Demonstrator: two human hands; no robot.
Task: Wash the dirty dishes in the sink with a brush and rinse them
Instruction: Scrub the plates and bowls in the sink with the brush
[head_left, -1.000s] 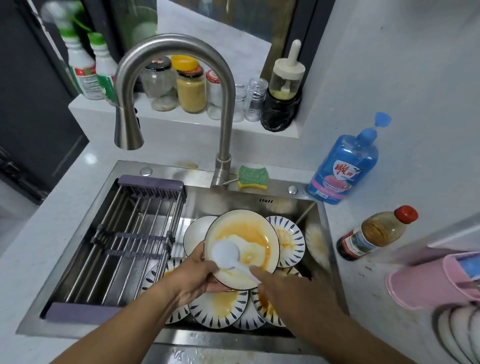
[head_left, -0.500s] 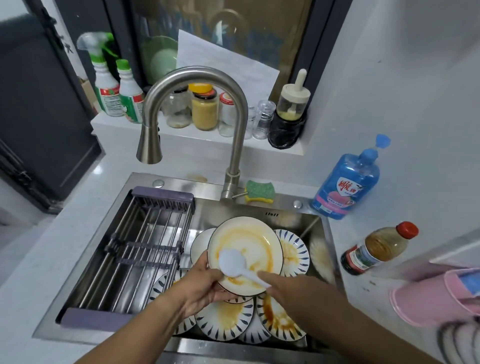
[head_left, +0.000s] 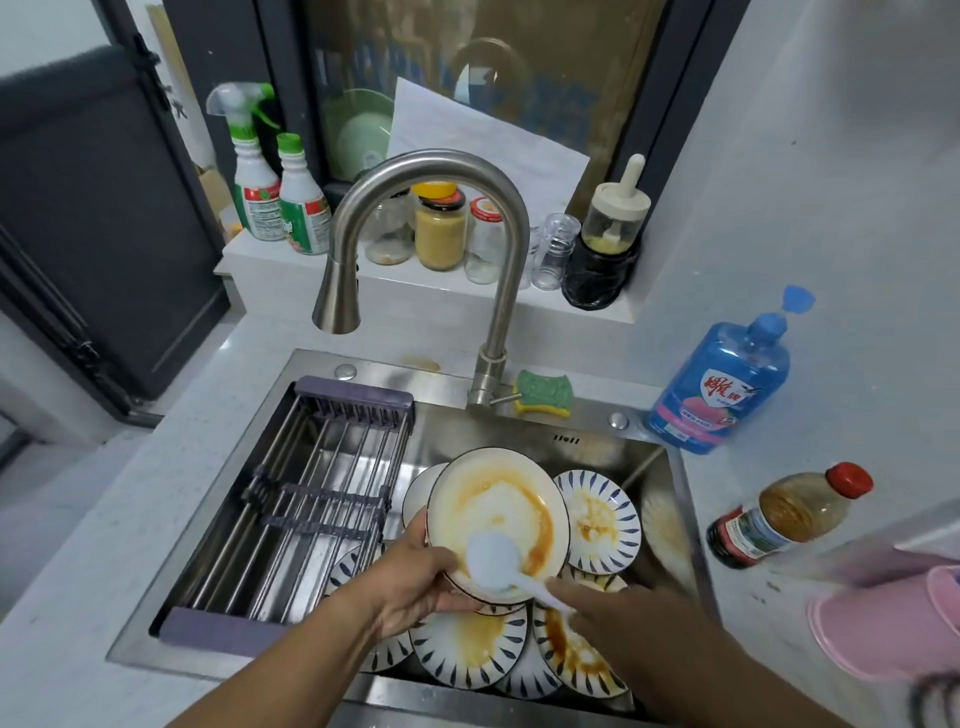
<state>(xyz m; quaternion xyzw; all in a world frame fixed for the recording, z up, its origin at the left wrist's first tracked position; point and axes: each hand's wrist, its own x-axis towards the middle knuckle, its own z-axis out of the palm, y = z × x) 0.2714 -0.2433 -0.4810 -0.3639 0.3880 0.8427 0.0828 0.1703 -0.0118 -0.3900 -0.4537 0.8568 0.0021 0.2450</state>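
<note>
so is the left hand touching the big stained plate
Touching. The head view shows the left hand gripping the stained plate at its lower-left rim, wrapped round the edge with no gap.

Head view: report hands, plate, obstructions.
Left hand grips plate rim; right hand holds brush, head on plate. Plate sauce-smeared, over stacked dirty plates. Nothing blocking.

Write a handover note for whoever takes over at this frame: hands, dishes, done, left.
Left hand grips the stained plate by its rim, tilted above the sink.
Right hand holds the brush, head on the plate's lower part.
Other dirty plates lie stacked in the sink; faucet shows no water.
Done: none visibly clean. Left: scrub and rinse all.
</note>
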